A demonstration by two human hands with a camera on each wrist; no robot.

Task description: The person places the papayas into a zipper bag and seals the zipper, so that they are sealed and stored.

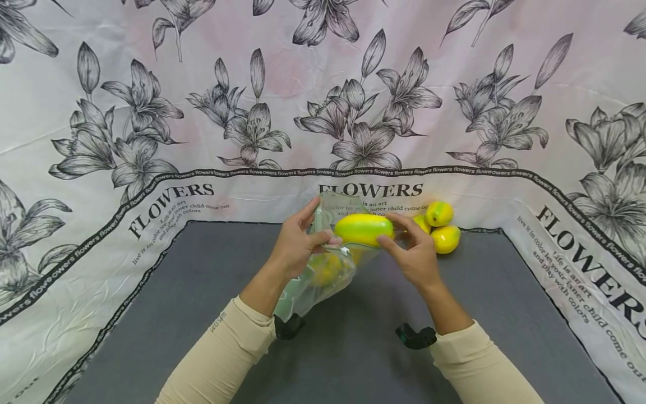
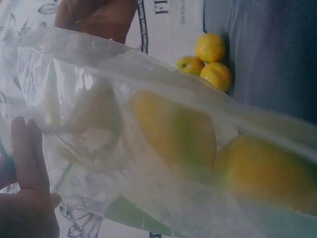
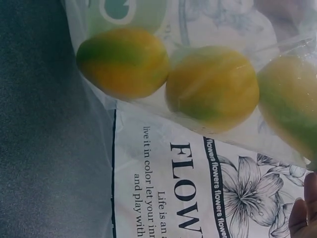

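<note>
My left hand (image 1: 295,244) grips a clear zip bag (image 1: 303,294) with green print by the edge of its mouth, thumb in front. At that mouth my right hand (image 1: 416,255) holds a yellow-green mango (image 1: 363,227) by its right end, between thumb and fingers. The mango lies sideways, with the bag's film around its left part. Lower in the bag sit more mangoes; the right wrist view shows one mango (image 3: 124,62) at the closed end and another mango (image 3: 213,87) beside it. The left wrist view has them blurred through the film.
Three more yellow-green fruits, among them one fruit (image 1: 446,239), sit clustered at the back of the grey table (image 1: 202,336), just beyond my right hand. A white cloth (image 1: 282,140) printed with black flowers hangs behind and around the table.
</note>
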